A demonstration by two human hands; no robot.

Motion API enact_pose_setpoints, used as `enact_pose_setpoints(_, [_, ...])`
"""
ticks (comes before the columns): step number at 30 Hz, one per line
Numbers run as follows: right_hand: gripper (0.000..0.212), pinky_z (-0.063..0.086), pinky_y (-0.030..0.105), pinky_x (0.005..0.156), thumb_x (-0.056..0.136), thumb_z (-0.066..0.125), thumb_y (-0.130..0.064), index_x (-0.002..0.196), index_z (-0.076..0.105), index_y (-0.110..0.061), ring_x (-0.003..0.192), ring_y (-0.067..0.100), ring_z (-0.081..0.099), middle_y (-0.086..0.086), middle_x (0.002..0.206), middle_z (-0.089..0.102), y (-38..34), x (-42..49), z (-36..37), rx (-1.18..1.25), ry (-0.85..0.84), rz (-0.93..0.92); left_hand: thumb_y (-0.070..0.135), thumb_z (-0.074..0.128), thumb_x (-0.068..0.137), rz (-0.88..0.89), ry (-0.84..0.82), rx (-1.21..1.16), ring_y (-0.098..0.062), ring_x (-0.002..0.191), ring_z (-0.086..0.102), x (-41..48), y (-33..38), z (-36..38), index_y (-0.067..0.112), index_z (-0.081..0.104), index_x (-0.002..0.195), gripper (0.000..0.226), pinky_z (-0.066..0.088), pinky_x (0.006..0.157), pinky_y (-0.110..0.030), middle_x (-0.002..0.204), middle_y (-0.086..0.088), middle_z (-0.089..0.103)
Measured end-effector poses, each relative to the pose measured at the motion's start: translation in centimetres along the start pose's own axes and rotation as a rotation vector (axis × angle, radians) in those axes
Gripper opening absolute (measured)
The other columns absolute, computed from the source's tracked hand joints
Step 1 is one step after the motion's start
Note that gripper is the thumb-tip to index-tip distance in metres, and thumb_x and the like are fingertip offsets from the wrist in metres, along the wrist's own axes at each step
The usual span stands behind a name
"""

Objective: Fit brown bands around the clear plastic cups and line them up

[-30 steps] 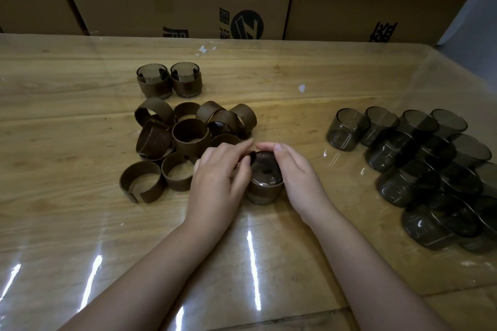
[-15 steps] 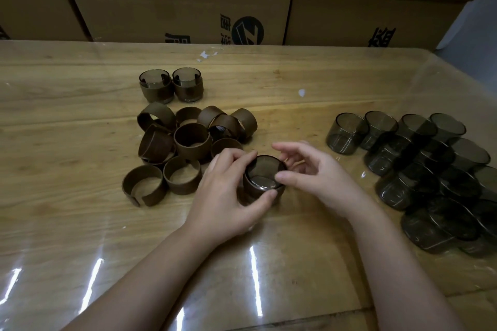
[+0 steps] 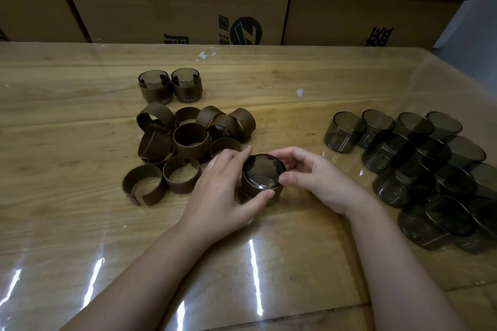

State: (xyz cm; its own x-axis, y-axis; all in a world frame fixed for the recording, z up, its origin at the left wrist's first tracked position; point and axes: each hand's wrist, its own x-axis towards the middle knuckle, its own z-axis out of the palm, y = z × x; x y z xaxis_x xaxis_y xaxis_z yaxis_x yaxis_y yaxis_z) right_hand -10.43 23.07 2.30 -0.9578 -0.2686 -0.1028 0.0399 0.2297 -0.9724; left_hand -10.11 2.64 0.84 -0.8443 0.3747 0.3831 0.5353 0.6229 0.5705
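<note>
1. Two hands are working on a single cup (image 3: 265, 169) near the middle of the table (image 3: 80, 223), and a brown band (image 3: 252, 191) is wrapping the cup's wall below its rim. Whether the cup is resting on the wood or being held just above it cannot be told.
2. The left hand (image 3: 215, 196) is gripping it from the left. The thumb is pressing on the near side of the band, the fingers are curving round the far side, and the index finger is stretching along the far rim.
3. The right hand (image 3: 322, 183) is pinching the cup's right edge, with the thumb lying on the near rim and the curled fingers closing in behind it (their tips are partly hidden by the cup).
4. Farther back, two banded cups (image 3: 156, 87) are standing upright side by side, touching or nearly so.
5. Between that pair and the hands, loose bands (image 3: 191, 140) are lying in a heap — some flat, some on edge. One split ring is gaping open at the near left.
6. Well apart on the right, bare cups (image 3: 430, 169) are crowding together, with several leaning or tipped on their sides.
7. A clear sheet (image 3: 336, 263) is covering the tabletop and catching bright streaks of light, and cardboard boxes (image 3: 174, 13) are standing stacked behind the far edge.
</note>
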Motion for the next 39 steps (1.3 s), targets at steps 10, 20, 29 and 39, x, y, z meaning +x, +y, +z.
enact_pose_setpoints(10, [0.047, 0.048, 0.018, 0.084, 0.069, 0.072, -0.018, 0.114, 0.060, -0.028, 0.088, 0.004, 0.059, -0.008, 0.100, 0.065, 0.5, 0.1, -0.2, 0.025, -0.058, -0.004, 0.059, 0.062, 0.080, 0.023, -0.076, 0.100, -0.021, 0.113, 0.053, -0.1, -0.3, -0.1, 0.011, 0.044, 0.142, 0.081, 0.040, 0.092, -0.029, 0.122, -0.005, 0.054])
enact_pose_setpoints(20, [0.042, 0.050, 0.024, 0.092, 0.075, 0.075, -0.009, 0.109, 0.067, -0.032, 0.101, 0.014, 0.063, 0.008, 0.111, 0.066, 0.4, -0.2, 0.2, 0.004, 0.060, -0.038, 0.061, 0.064, 0.075, 0.052, -0.104, -0.023, -0.007, 0.123, 0.045, 0.0, -0.9, 0.4, 0.032, 0.033, 0.146, 0.083, 0.043, 0.097, -0.025, 0.134, 0.009, 0.045])
enact_pose_setpoints(29, [0.060, 0.049, 0.023, 0.092, 0.073, 0.076, -0.040, 0.128, 0.055, -0.026, 0.120, 0.010, 0.059, -0.008, 0.127, 0.064, -0.4, 0.0, 3.6, 0.306, 0.072, -0.226, 0.029, 0.076, 0.057, -0.351, 0.084, -1.233, -0.025, 0.106, 0.061, 0.5, 0.5, 0.3, 0.022, 0.057, 0.116, 0.062, 0.045, 0.094, -0.045, 0.109, -0.006, 0.067])
enact_pose_setpoints(39, [0.044, 0.049, 0.022, 0.093, 0.083, 0.064, -0.018, 0.126, 0.055, -0.026, 0.123, 0.008, 0.056, -0.004, 0.131, 0.062, -0.9, -0.1, 4.6, 0.313, 0.209, -0.317, 0.032, 0.069, 0.071, -0.289, -0.009, -1.185, -0.027, 0.116, 0.061, 0.6, -0.3, 0.2, 0.028, 0.047, 0.134, 0.067, 0.052, 0.093, -0.048, 0.120, 0.002, 0.067])
